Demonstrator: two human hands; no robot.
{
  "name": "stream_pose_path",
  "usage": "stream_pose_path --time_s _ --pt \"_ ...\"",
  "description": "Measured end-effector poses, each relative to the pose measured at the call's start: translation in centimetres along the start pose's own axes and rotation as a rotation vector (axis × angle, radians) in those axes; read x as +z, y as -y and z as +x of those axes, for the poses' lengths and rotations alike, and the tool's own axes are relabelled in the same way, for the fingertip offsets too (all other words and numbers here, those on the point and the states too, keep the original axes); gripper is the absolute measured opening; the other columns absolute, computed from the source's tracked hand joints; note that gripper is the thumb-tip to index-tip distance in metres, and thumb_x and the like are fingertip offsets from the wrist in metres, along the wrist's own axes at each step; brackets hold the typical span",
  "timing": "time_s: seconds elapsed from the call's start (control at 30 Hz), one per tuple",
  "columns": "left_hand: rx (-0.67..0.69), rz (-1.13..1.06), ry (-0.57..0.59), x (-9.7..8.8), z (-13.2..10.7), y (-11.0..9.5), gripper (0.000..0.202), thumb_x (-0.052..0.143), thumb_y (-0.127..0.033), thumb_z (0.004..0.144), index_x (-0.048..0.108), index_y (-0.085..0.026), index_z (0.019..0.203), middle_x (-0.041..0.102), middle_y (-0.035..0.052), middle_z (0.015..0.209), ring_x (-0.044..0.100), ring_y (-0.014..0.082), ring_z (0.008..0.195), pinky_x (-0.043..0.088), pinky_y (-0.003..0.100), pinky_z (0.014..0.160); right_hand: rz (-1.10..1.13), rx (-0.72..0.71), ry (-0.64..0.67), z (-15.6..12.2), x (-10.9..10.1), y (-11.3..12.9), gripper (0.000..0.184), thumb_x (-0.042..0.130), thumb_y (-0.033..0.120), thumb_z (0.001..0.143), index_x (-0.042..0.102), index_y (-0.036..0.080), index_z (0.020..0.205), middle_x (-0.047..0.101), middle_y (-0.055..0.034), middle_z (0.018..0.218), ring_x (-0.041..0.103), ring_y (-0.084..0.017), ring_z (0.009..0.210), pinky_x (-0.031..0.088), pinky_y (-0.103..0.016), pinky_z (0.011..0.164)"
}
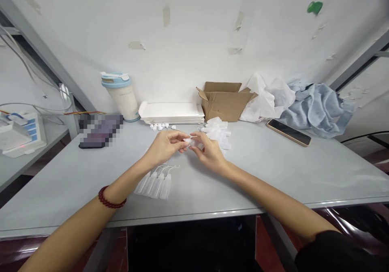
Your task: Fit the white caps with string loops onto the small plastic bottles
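My left hand (pixel 165 145) and my right hand (pixel 210 153) meet above the middle of the table, both closed in pinches. Between the right fingers is a small translucent plastic bottle (pixel 199 144), partly hidden. The left fingertips grip the white cap (pixel 187 141) at its end; whether it is seated cannot be told. Nearer me, several translucent bottles with thin bent spouts (pixel 154 186) lie side by side. Behind my right hand is a pile of similar plastic bottles (pixel 219 129). Several small white caps (pixel 159 126) lie beyond my left hand.
At the back stand a blue-lidded tumbler (pixel 123 97), a stack of white boxes (pixel 172 112) and an open cardboard box (pixel 226 106). To the right are a plastic bag (pixel 261 97), a phone (pixel 288 133) and blue cloth (pixel 319 108). A blurred dark item (pixel 101 131) lies left.
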State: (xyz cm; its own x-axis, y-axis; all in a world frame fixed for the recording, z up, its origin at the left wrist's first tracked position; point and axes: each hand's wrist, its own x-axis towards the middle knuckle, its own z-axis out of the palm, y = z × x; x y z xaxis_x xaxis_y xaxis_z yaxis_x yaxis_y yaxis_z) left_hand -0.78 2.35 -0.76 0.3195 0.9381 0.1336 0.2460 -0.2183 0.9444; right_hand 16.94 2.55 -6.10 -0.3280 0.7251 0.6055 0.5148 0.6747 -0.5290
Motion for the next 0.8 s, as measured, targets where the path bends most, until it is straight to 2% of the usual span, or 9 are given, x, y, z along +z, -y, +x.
stream_pose_path --time_s 0.1,0.27,0.43,0.6,0.7,0.8 --pt "0.000 0.009 0.018 -0.10 0.01 -0.01 0.021 0.069 -0.028 0.074 0.069 -0.013 0.090 0.071 0.0051 0.076 0.068 0.0187 0.069 0.057 0.032 0.067 0.019 0.014 -0.007 0.05 -0.01 0.18 0.031 0.054 0.020 0.086 0.048 0.023 0.116 0.070 -0.0073 0.101 0.068 -0.019 0.084 0.054 -0.030 0.066" --pt "0.038 0.007 0.041 -0.32 -0.02 -0.18 0.023 0.062 -0.036 0.082 0.071 -0.014 0.084 0.071 0.0051 0.076 0.067 0.0169 0.068 0.056 0.030 0.067 -0.031 -0.073 -0.053 -0.07 0.24 0.26 0.028 0.052 0.018 0.088 0.048 0.022 0.116 0.069 -0.0098 0.106 0.067 -0.020 0.092 0.055 -0.031 0.068" --pt "-0.016 0.016 0.015 -0.35 -0.07 -0.49 0.023 0.066 -0.035 0.079 0.066 -0.016 0.092 0.068 0.0012 0.063 0.065 0.0163 0.059 0.055 0.031 0.064 -0.082 -0.114 -0.072 -0.18 0.42 -0.06 0.028 0.050 0.021 0.090 0.048 0.021 0.117 0.068 -0.0108 0.106 0.067 -0.021 0.094 0.055 -0.032 0.071" --pt "0.045 0.021 -0.005 -0.17 -0.07 -0.32 0.015 0.069 -0.027 0.074 0.060 -0.017 0.081 0.065 0.0000 0.073 0.065 0.0159 0.072 0.052 0.030 0.072 -0.067 -0.105 -0.049 -0.15 0.42 -0.37 0.030 0.051 0.020 0.089 0.046 0.021 0.119 0.068 -0.0111 0.109 0.067 -0.020 0.095 0.056 -0.032 0.070" --pt "0.093 0.109 -0.050 -0.02 -0.03 0.03 0.013 0.068 -0.025 0.073 0.058 -0.017 0.074 0.061 -0.0010 0.073 0.061 0.0147 0.072 0.049 0.028 0.069 -0.050 -0.076 -0.031 -0.12 0.36 -0.31 0.032 0.051 0.020 0.089 0.045 0.021 0.120 0.067 -0.0117 0.112 0.068 -0.020 0.096 0.056 -0.031 0.070" --pt "0.099 0.103 -0.062 0.04 0.03 0.33 0.016 0.069 -0.026 0.073 0.055 -0.018 0.076 0.061 -0.0007 0.076 0.061 0.0151 0.074 0.049 0.029 0.071 -0.049 -0.043 -0.025 -0.09 0.34 -0.25 0.035 0.052 0.019 0.088 0.044 0.022 0.122 0.068 -0.0116 0.111 0.067 -0.021 0.098 0.056 -0.031 0.070"
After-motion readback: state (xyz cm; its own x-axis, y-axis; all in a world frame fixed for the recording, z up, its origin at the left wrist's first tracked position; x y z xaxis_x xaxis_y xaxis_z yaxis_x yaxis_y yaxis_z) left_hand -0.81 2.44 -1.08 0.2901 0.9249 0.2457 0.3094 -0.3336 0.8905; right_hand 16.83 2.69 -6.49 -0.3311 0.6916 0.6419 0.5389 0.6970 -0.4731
